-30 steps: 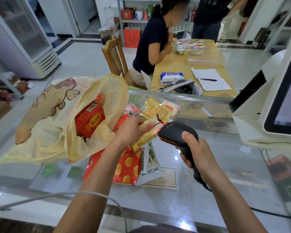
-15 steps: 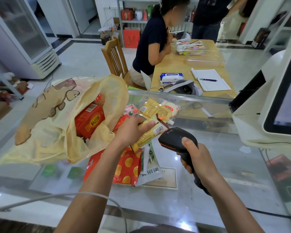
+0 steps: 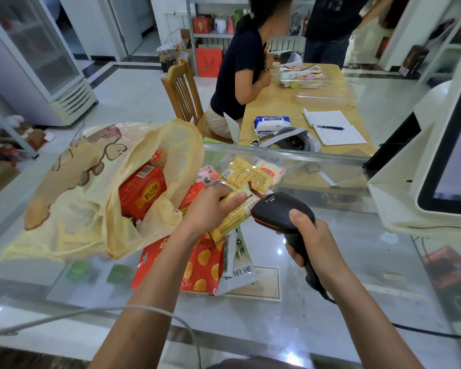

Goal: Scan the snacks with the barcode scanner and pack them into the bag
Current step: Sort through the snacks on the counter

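Yellow snack pack (image 3: 233, 218) is gripped by left hand (image 3: 210, 209); barcode scanner (image 3: 277, 209), at its 3 o'clock, is gripped by right hand (image 3: 313, 242) (thumb on top). Bag (image 3: 91, 209) lies at 9 o'clock.

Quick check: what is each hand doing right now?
Left hand: holds a yellow snack packet, barcode end toward the scanner.
Right hand: grips the barcode scanner by its handle.
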